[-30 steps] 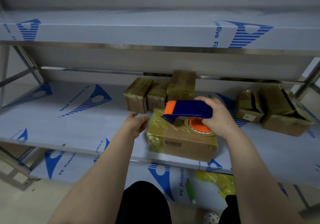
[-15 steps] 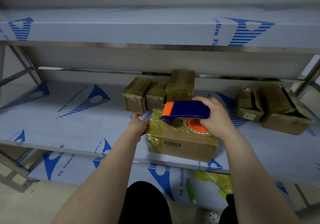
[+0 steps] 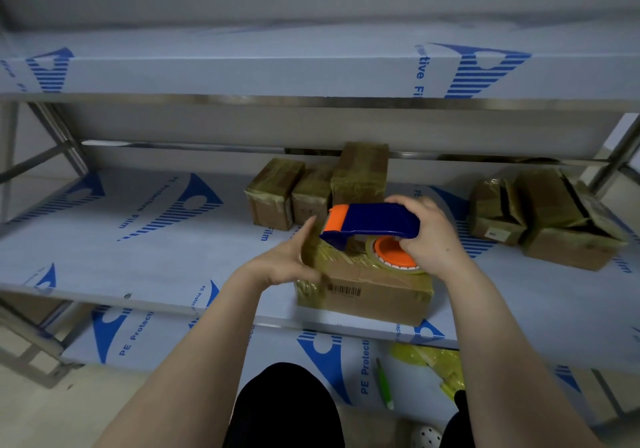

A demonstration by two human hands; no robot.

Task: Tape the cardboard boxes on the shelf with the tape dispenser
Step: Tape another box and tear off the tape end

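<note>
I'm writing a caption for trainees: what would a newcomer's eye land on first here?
The blue-and-orange tape dispenser, gripped by the right hand above a cardboard box at the front edge of the shelf. The left hand, fingers straight, is at that box's left end. Behind it stand three taped boxes, with two more boxes at the right.

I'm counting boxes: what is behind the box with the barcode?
Three taped boxes stand in a row behind the barcode box, toward the back of the shelf. The tape dispenser and right hand cover the area behind its right half, so nothing can be seen there.
</note>
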